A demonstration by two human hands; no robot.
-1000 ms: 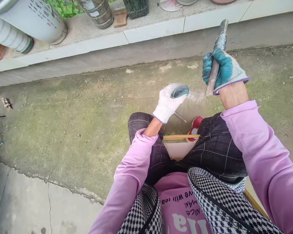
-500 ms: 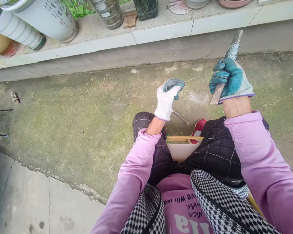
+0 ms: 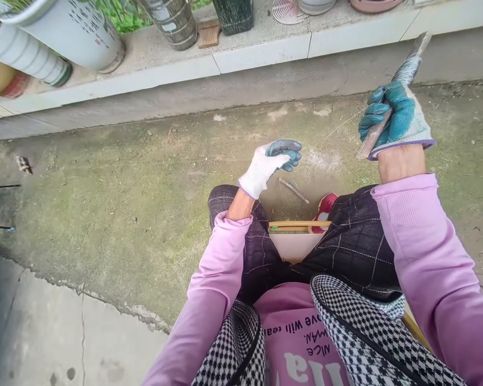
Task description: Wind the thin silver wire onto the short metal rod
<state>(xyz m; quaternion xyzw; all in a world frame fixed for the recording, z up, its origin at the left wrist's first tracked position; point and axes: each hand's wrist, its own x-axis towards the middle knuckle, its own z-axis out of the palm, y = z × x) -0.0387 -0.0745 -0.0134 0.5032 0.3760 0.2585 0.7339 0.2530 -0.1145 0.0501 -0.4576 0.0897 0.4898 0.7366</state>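
In my right hand (image 3: 395,115), which wears a teal-coated glove, is a wooden stick (image 3: 376,132) held at a slant. Thin silvery wire (image 3: 407,68) is wound thickly around its upper part. A loose strand of wire (image 3: 338,127) runs from the right fingers down and left in a slack curve. Its end fades out a little short of my left hand (image 3: 279,158). The left fingers, gloved the same way, are loosely bent, and nothing shows between them. Below that hand a short stick (image 3: 293,190) with wire around it lies on the ground.
Potted plants stand along a tiled ledge (image 3: 261,56), among them a white pot (image 3: 80,37) and a dark green pot (image 3: 233,16). Between my knees are a yellowish bar (image 3: 298,225) and my red shoe (image 3: 326,206). Thin dark rods (image 3: 0,187) reach in at the left edge.
My left hand has moved slightly left and its fingers have loosened. My right hand has moved up and right with the wire-wound stick. The strand between them was straight and now sags.
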